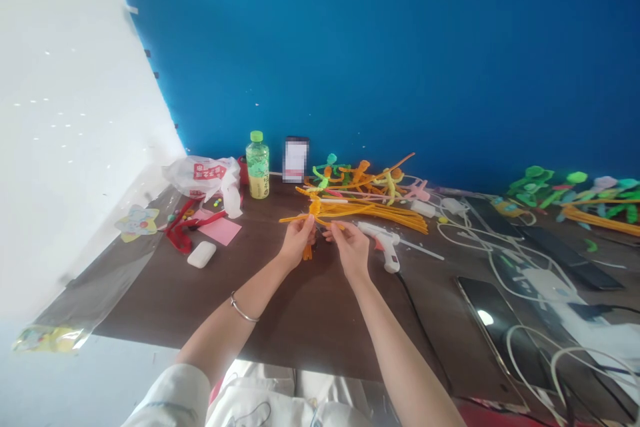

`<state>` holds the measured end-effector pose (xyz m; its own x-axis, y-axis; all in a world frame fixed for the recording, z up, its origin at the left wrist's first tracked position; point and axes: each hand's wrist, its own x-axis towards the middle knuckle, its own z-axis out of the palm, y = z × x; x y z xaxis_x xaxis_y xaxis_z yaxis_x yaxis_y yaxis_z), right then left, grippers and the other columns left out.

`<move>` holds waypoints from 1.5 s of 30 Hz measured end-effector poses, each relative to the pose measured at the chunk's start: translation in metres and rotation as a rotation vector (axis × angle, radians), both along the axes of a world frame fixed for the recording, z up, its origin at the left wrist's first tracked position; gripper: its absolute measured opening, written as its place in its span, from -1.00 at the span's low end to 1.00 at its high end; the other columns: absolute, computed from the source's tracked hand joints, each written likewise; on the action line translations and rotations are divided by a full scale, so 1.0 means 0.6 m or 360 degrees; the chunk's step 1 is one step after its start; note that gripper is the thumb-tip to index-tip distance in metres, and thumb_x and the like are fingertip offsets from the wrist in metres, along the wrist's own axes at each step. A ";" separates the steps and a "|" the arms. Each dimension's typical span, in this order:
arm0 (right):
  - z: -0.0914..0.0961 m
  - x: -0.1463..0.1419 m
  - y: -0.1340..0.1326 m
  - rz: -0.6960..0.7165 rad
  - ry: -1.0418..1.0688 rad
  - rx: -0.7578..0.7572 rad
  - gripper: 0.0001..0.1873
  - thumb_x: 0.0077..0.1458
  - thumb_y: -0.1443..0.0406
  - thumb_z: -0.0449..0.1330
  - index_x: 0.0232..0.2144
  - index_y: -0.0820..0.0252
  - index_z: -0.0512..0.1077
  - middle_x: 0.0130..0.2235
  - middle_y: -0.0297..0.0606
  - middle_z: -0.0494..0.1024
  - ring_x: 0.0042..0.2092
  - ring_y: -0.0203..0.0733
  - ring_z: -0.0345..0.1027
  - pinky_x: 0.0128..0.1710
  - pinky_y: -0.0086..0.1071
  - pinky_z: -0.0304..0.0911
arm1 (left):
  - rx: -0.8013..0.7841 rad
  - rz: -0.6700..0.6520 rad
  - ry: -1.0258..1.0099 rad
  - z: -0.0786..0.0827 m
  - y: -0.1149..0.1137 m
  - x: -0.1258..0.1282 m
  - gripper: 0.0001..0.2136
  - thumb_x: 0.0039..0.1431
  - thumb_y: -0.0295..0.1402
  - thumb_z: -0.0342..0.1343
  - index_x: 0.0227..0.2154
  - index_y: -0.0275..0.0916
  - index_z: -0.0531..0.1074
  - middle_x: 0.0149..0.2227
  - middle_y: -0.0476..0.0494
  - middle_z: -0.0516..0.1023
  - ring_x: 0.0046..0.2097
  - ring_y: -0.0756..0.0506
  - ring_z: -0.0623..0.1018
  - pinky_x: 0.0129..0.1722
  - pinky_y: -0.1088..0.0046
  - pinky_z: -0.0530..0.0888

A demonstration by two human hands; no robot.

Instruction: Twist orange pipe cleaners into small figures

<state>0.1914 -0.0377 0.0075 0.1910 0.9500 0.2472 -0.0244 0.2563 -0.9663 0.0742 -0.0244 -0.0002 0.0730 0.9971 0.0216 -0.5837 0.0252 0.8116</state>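
Observation:
My left hand (299,239) is closed around an orange pipe cleaner figure (315,205), which has thin strands sticking out to the sides and down below the fingers. With thumb and finger, my right hand (353,248) pinches the end of one orange strand at the figure's right side. Just behind the hands lies a bundle of loose orange pipe cleaners (395,215). A white hot glue gun (386,243) with a glue stick in its back rests to the right of my right hand.
At the back stand a green-capped bottle (258,170), a propped phone (296,161) and colourful pipe cleaner figures (390,185). Left are a plastic bag (200,173), red-handled tool (180,237) and white case (202,254). Right are a large phone (500,327) and tangled cables (530,267).

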 end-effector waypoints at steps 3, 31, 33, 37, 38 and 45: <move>0.001 -0.002 -0.001 -0.0016 -0.0026 0.0013 -0.67 -0.14 0.09 0.25 -0.38 0.23 0.43 -0.46 -0.24 0.54 -0.47 -0.19 0.43 -0.41 -0.25 0.40 | -0.0034 -0.0044 -0.0063 0.006 -0.003 -0.003 -0.59 -0.13 -0.07 0.19 -0.64 -0.30 0.16 -0.66 0.13 0.08 -0.66 0.20 -0.02 -0.69 0.63 -0.02; 0.000 0.000 -0.005 -0.0037 -0.0122 0.0048 -0.69 -0.10 0.08 0.22 -0.40 0.21 0.42 -0.46 -0.25 0.54 -0.49 -0.21 0.42 -0.43 -0.27 0.40 | -0.0236 -0.0198 -0.0387 0.007 0.001 -0.008 -0.60 -0.12 -0.12 0.21 -0.58 -0.28 0.13 -0.62 0.13 0.11 -0.66 0.21 -0.01 -0.73 0.70 0.01; 0.001 -0.001 -0.006 -0.0038 -0.0129 0.0042 -0.70 -0.10 0.09 0.22 -0.41 0.20 0.42 -0.46 -0.25 0.54 -0.50 -0.22 0.41 -0.44 -0.28 0.40 | -0.0228 -0.0176 -0.0362 0.004 0.003 -0.008 -0.59 -0.13 -0.12 0.22 -0.60 -0.28 0.11 -0.64 0.14 0.07 -0.66 0.21 -0.03 -0.73 0.69 -0.01; 0.001 -0.004 -0.007 -0.0026 -0.0131 0.0050 -0.73 -0.09 0.11 0.22 -0.42 0.20 0.42 -0.47 -0.26 0.53 -0.51 -0.23 0.40 -0.45 -0.30 0.39 | -0.0178 -0.0170 -0.0341 -0.002 0.005 -0.007 -0.58 -0.13 -0.12 0.22 -0.61 -0.29 0.10 -0.65 0.15 0.05 -0.66 0.21 -0.05 -0.73 0.69 -0.02; 0.000 -0.004 -0.007 -0.0020 -0.0137 0.0054 -0.73 -0.09 0.10 0.22 -0.42 0.20 0.42 -0.47 -0.25 0.53 -0.51 -0.23 0.40 -0.45 -0.30 0.39 | -0.0177 -0.0153 -0.0336 -0.003 0.005 -0.007 -0.58 -0.14 -0.12 0.22 -0.61 -0.29 0.10 -0.64 0.15 0.05 -0.66 0.21 -0.04 -0.73 0.69 -0.02; -0.005 -0.005 -0.007 0.0007 -0.0206 0.0073 -0.71 -0.07 0.09 0.19 -0.40 0.20 0.43 -0.46 -0.24 0.54 -0.50 -0.23 0.41 -0.46 -0.32 0.38 | -0.0218 -0.0104 -0.0324 -0.001 0.003 -0.005 -0.55 -0.17 -0.04 0.20 -0.62 -0.30 0.12 -0.65 0.14 0.10 -0.67 0.22 -0.03 -0.72 0.67 0.00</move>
